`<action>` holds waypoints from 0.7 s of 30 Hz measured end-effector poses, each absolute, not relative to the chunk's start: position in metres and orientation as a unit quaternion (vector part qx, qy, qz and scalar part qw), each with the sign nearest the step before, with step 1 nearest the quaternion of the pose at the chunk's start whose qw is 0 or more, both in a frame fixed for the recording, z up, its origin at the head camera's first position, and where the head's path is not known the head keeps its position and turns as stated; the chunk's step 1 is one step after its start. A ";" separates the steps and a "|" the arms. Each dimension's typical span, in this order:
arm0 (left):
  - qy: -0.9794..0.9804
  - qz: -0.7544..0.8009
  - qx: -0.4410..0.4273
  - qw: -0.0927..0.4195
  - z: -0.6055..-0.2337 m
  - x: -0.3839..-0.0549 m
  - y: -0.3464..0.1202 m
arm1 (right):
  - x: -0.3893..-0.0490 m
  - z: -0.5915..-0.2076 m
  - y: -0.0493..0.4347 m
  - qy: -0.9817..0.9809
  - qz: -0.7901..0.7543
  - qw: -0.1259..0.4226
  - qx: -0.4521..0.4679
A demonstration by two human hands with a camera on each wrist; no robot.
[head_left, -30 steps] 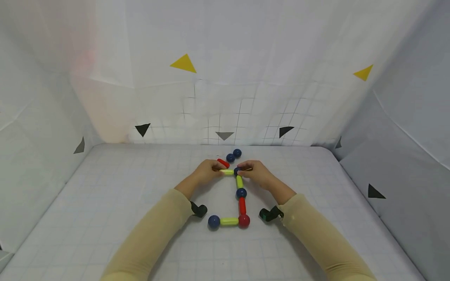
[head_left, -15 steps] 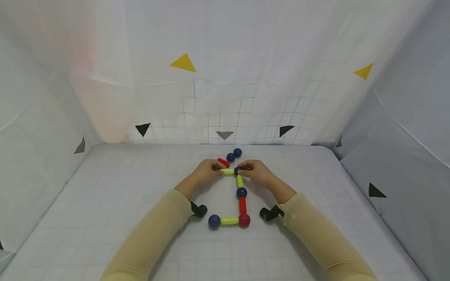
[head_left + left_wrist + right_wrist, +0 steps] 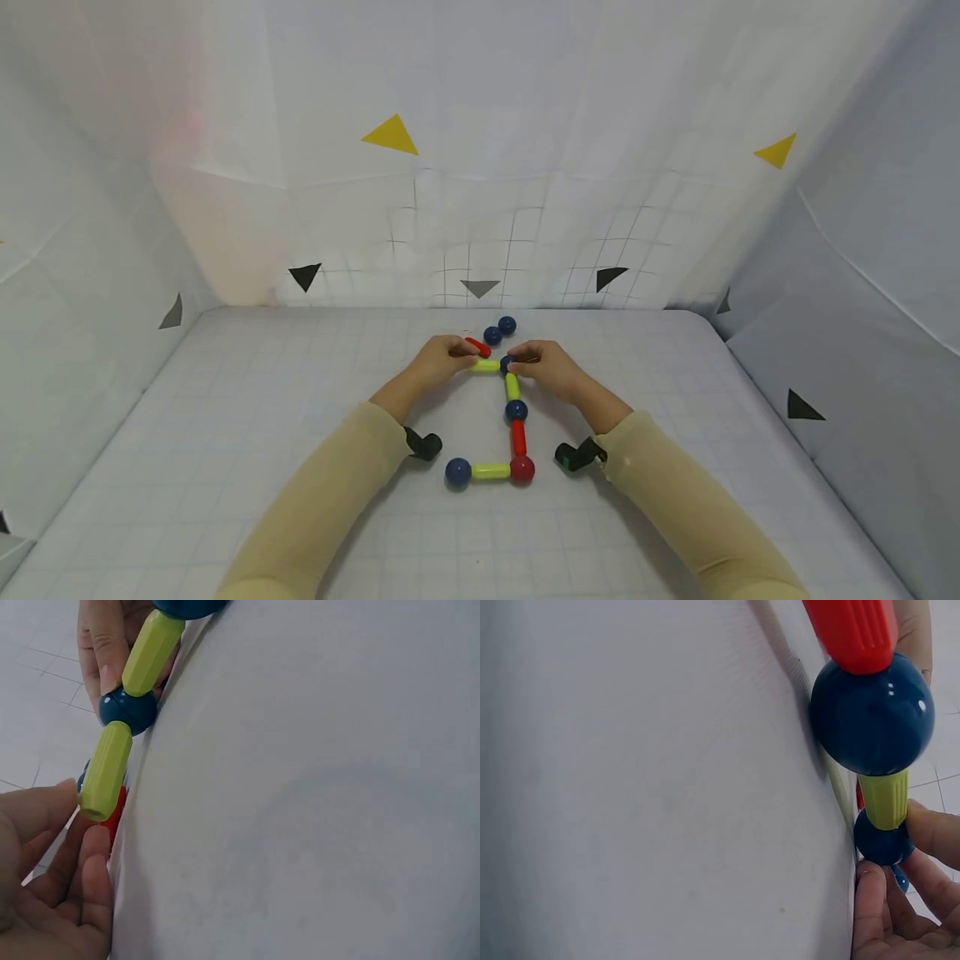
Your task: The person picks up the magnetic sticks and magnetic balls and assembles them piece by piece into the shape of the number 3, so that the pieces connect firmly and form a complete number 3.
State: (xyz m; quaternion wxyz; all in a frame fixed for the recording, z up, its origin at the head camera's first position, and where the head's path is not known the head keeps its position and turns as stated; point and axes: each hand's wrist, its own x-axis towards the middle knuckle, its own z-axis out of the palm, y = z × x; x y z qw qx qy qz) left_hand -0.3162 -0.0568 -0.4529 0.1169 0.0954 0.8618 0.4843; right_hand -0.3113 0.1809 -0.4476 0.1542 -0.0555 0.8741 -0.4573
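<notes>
A chain of toy sticks and balls lies on the table. My right hand (image 3: 553, 368) pinches the far blue ball (image 3: 507, 364) between thumb and fingers. From that ball a yellow-green stick (image 3: 107, 765) points left. At its free end is my left hand (image 3: 437, 364), thumb tip right by the stick and fingers loosely apart below it in the left wrist view. Nearer me, another yellow-green stick (image 3: 512, 387) joins a second blue ball (image 3: 873, 714), then a red stick (image 3: 518, 438), a red ball (image 3: 522, 469), a yellow-green stick (image 3: 491, 472) and a blue ball (image 3: 458, 472).
Beyond the hands lie a loose red stick (image 3: 478, 347) and two blue balls, one nearer (image 3: 492, 335) and one farther (image 3: 507, 325). White sheeting (image 3: 480, 208) with coloured triangles stands behind the table (image 3: 225, 400) and at both sides.
My left hand has shifted slightly left and away from the stick's end, its fingers spreading. My right hand stays on the far blue ball, and the chain keeps its shape.
</notes>
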 end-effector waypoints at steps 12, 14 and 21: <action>0.855 0.510 0.061 0.069 -0.451 -0.334 -0.055 | -0.314 -0.448 0.181 0.874 -0.458 0.155 -0.055; 0.854 0.511 0.063 0.074 -0.449 -0.336 -0.052 | -0.314 -0.449 0.182 0.873 -0.458 0.158 -0.053; 0.867 0.489 0.066 0.073 -0.440 -0.345 -0.039 | -0.312 -0.448 0.182 0.869 -0.465 0.162 -0.051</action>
